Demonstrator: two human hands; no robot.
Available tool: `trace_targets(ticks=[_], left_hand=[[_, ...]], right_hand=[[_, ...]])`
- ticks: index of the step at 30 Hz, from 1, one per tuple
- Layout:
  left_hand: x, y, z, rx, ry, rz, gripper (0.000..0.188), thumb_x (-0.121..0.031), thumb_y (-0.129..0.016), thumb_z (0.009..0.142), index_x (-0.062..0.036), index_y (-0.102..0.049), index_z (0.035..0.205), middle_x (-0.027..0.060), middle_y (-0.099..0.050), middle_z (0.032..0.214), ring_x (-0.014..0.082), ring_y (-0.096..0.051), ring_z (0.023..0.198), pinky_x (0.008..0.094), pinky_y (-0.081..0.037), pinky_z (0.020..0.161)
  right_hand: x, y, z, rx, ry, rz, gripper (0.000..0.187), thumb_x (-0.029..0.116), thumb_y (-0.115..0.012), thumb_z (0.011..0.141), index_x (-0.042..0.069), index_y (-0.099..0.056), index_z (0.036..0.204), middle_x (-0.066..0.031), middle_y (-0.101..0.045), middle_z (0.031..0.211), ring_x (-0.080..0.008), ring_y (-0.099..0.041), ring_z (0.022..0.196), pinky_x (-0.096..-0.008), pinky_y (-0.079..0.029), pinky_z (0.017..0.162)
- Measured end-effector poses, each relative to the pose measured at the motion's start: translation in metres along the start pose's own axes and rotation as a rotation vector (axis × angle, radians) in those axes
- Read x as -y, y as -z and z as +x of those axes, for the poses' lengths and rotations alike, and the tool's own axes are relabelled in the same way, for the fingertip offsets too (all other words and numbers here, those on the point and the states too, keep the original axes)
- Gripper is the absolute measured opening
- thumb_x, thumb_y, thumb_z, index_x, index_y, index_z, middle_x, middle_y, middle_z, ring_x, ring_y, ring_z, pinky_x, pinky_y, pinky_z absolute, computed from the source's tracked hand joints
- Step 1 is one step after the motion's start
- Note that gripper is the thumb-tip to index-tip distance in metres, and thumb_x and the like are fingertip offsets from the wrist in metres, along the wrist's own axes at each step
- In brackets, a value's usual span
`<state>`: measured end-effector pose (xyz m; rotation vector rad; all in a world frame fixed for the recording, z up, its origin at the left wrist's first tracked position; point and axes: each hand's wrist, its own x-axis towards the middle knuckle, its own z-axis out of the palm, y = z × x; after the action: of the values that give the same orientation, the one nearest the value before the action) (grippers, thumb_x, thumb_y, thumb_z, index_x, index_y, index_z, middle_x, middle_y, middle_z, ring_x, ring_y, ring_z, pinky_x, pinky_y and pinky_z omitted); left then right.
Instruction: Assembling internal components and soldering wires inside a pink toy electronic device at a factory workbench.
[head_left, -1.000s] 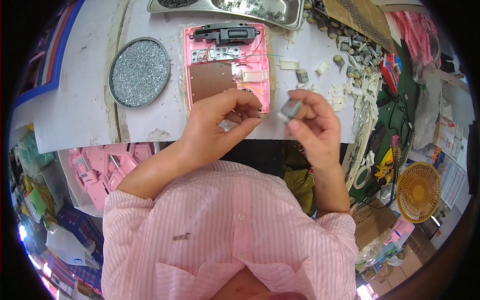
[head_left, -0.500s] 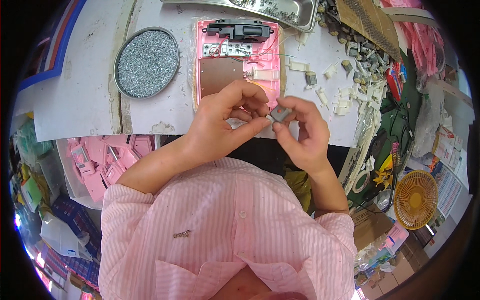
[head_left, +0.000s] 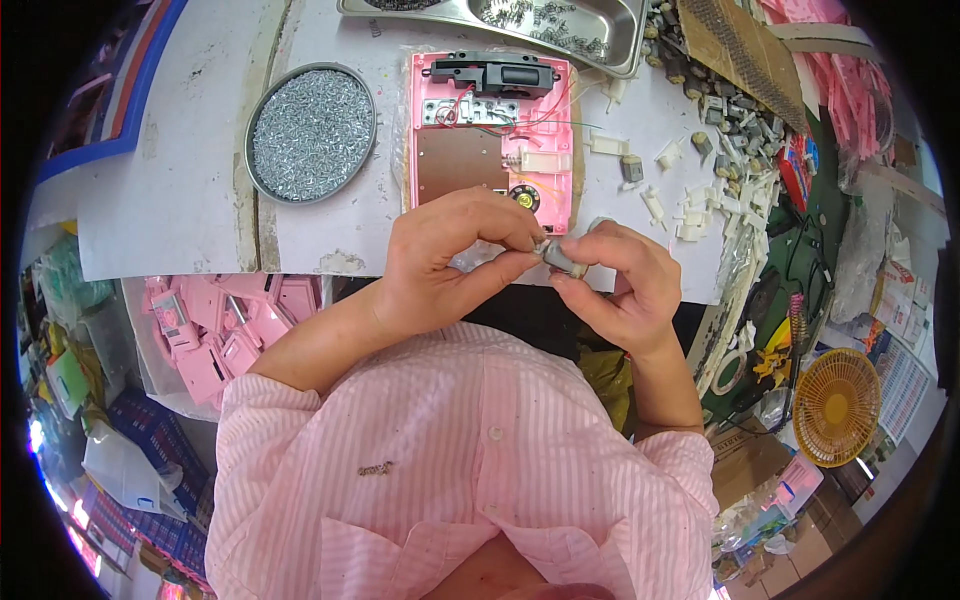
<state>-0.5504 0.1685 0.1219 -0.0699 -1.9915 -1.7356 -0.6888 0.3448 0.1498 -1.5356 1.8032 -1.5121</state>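
Observation:
My left hand [head_left: 445,250] and my right hand [head_left: 632,285] meet in front of the pink plastic housing [head_left: 560,205]. Thumb and finger of my right hand grip a small grey motor [head_left: 562,259], tilted. At its left end my left fingertips pinch a tiny whitish piece [head_left: 541,245], mostly covered by the fingers. The housing lies open behind my hands, with a black mechanism [head_left: 495,75] at the far end, thin wires, a brown plate [head_left: 455,163], a white plastic part [head_left: 545,161] with a spring, and a round black piece [head_left: 525,199].
A round dish of small metal screws [head_left: 312,133] stands left of the housing. Behind is a steel tray [head_left: 625,40] with springs. Grey motors [head_left: 632,170] and white plastic parts [head_left: 695,215] lie scattered at right. Pink shells [head_left: 210,365] fill a bag at lower left.
The grey motor has turned in my fingers from showing its flat square face to lying tilted. My left hand still pinches its end. The whole view has shifted slightly.

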Motion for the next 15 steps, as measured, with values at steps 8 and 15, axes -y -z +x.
trace_targets(ticks=[8, 15], left_hand=[[-0.005, -0.001, 0.004, -0.046, 0.035, 0.086, 0.020, 0.005, -0.074, 0.081, -0.0020, -0.063, 0.095, 0.0134, -0.067, 0.102, 0.0282, -0.066, 0.091, 0.0355, -0.053, 0.078], [-0.002, 0.010, 0.036, 0.032, 0.019, 0.301, 0.021, -0.004, -0.075, 0.082, -0.0034, -0.064, 0.100, 0.0125, -0.062, 0.112, 0.0275, -0.062, 0.099, 0.0380, -0.050, 0.082]], right_hand=[[-0.005, -0.006, 0.006, -0.007, 0.025, -0.024, 0.032, 0.000, -0.082, 0.077, 0.005, -0.068, 0.105, -0.0063, -0.069, 0.079, -0.0172, -0.066, 0.061, -0.0283, -0.049, 0.054], [-0.008, 0.020, 0.007, -0.012, -0.063, -0.141, 0.031, -0.001, -0.081, 0.078, 0.003, -0.069, 0.106, -0.0085, -0.070, 0.083, -0.0200, -0.067, 0.068, -0.0290, -0.053, 0.060]])
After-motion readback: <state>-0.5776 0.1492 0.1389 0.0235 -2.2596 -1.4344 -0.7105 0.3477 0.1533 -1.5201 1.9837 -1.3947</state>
